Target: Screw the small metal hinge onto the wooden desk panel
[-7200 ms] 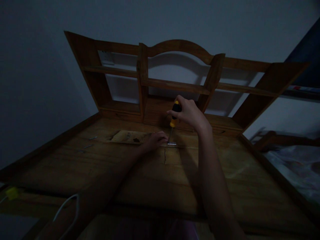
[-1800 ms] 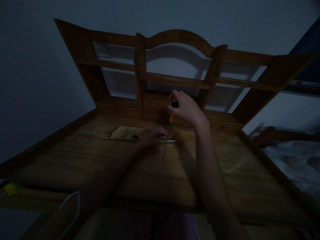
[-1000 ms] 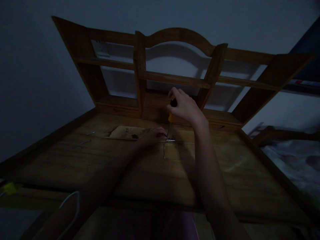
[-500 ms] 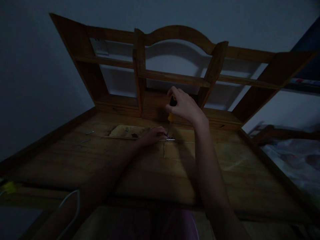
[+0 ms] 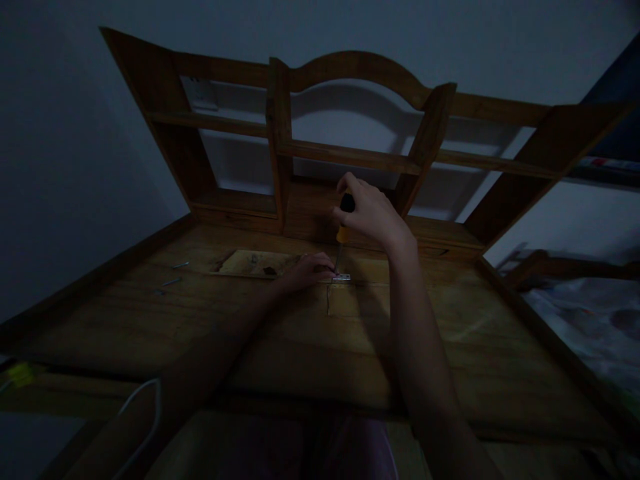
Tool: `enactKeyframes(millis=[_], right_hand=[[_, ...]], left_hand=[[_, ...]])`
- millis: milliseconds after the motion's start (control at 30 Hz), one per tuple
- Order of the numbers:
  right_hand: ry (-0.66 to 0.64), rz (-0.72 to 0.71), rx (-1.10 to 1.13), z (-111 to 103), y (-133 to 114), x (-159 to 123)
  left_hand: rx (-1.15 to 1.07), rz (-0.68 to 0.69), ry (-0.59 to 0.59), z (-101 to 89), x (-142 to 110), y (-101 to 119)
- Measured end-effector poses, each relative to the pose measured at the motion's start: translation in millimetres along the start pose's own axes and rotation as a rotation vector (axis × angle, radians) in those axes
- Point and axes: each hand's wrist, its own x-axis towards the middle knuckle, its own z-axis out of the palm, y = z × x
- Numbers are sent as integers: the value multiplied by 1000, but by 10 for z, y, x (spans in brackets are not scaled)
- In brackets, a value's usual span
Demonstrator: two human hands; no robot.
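My right hand (image 5: 367,212) grips the black top of a screwdriver (image 5: 342,233) with a black and yellow handle. The screwdriver stands nearly upright, its tip at the left end of a small shiny metal plate (image 5: 342,277) on the wooden desk (image 5: 280,340). Beside that tip, my left hand (image 5: 310,270) rests low with its fingers bent together at the plate's left end. Whatever is between those fingertips is too small and dark to make out. A thin dark line (image 5: 329,301) runs down the wood just below the plate.
A wooden shelf unit (image 5: 350,157) rises along the desk's back edge. A pale board (image 5: 250,263) with dark marks lies left of my hands. Farther left are small metal pieces (image 5: 171,281). Something yellow (image 5: 23,375) sits at the front left, and a white cord (image 5: 157,407) crosses my left forearm.
Both hands and the screwdriver keep almost the same place. The screwdriver's handle looks slightly turned, and my right fingers have shifted a little.
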Motion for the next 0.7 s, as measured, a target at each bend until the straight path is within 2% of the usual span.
enactKeyframes(millis=[267, 467, 700], right_hand=[[15, -16, -25, -16, -29, -11], [23, 7, -45, -16, -10, -10], [38, 4, -78, -21, -17, -23]], left_hand=[[-12, 49, 26, 10, 10, -30], [-12, 43, 6, 11, 11, -40], [-12, 51, 33, 23, 12, -49]])
